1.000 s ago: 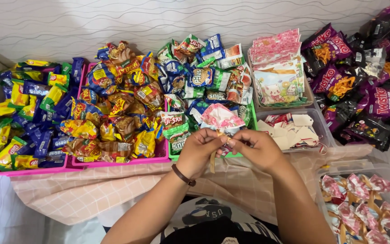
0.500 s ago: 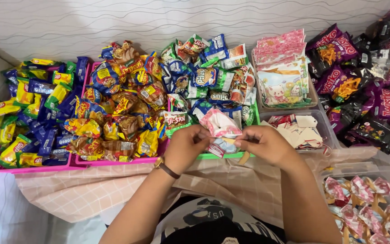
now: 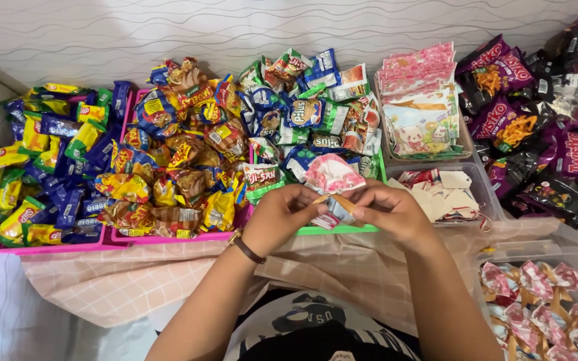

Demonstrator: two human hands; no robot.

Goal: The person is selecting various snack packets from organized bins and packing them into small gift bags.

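My left hand (image 3: 282,214) and my right hand (image 3: 386,210) meet over the front edge of a green tray (image 3: 332,230). Between them they hold a small pink-and-white patterned gift bag (image 3: 332,175) puffed at the top. Both hands pinch a thin gold tie (image 3: 339,200) at the bag's neck. A dark band sits on my left wrist. The bag's lower part is hidden behind my fingers.
Two pink trays (image 3: 48,249) on the left hold several yellow, blue and orange snack packets. The green tray holds blue and green packets. A stack of pink patterned bags (image 3: 419,100), a clear bin of card tags (image 3: 446,190), purple packets (image 3: 536,113) and a bin of finished bags (image 3: 543,307) lie right.
My hands have stayed together at the bag's neck, working the gold tie with small finger movements. The bag sits slightly more upright between them.
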